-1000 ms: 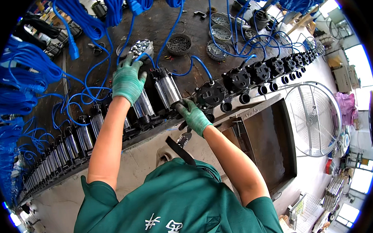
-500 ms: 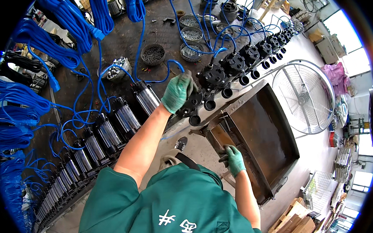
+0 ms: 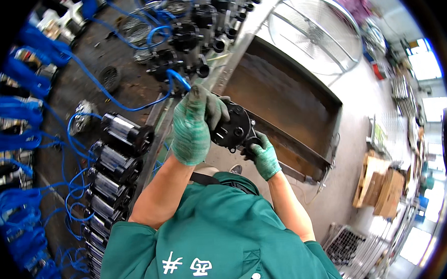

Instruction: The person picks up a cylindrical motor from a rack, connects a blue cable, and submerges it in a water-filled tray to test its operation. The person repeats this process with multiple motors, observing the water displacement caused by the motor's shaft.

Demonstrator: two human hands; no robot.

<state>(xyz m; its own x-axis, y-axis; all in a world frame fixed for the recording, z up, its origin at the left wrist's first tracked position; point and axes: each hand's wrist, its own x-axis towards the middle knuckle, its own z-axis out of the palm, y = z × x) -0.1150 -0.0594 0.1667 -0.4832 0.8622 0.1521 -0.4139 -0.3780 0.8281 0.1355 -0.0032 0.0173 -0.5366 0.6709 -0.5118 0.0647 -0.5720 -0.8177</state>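
Observation:
Between my gloved hands is a submersible pump [image 3: 237, 125] with its round black end turned up toward me. My left hand [image 3: 194, 125], in a green glove with grey fingers, grips its upper left side near the blue cable [image 3: 178, 77]. My right hand [image 3: 263, 156] is closed around the short black outlet at its lower right. The pump is in the air beside the near edge of a metal water tank [image 3: 286, 94]. How much of its body hangs below the black end is hidden.
More black-topped pumps [image 3: 185, 37] stand along the bench edge ahead. Shiny metal pump bodies [image 3: 117, 159] line the bench at left, with blue cables looped around them. A small basket [image 3: 109, 78] sits on the dark bench. Beyond the tank is a big round fan [image 3: 314, 33]; cardboard [image 3: 389, 192] lies at right.
My left hand has carried the pump off the bench edge, back and to the right toward the tank. My right hand has come up and taken hold of its outlet. The view has turned.

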